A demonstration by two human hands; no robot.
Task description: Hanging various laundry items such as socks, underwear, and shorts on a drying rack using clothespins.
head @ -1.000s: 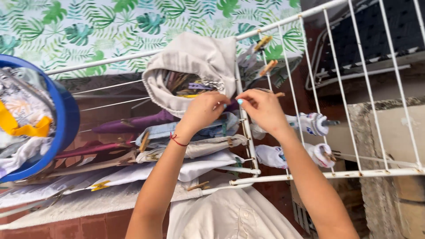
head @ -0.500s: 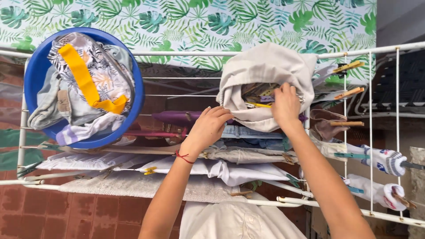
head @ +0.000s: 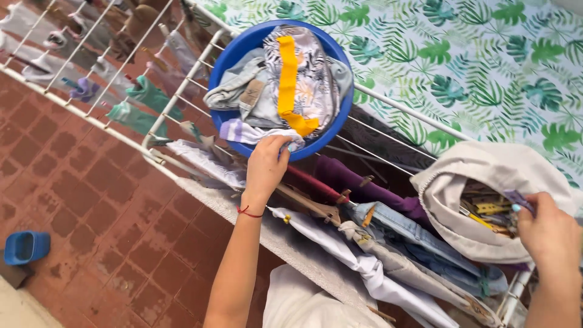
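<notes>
My left hand reaches up to the blue basin of laundry and pinches a white and lilac garment at the basin's near rim. The basin rests on the white drying rack and holds grey, patterned and yellow clothes. My right hand is at the mouth of a beige cloth bag full of clothespegs and holds something small and purple between its fingers. A red thread circles my left wrist.
Clothes hang pegged along the rack: socks at the left, a purple garment, jeans and white cloth. A leaf-patterned wall stands behind. A small blue tub sits on the red tiled floor.
The view has swung left and tilted. My left hand moved from the peg bag to the blue basin and took hold of a garment. My right hand stayed at the bag.
</notes>
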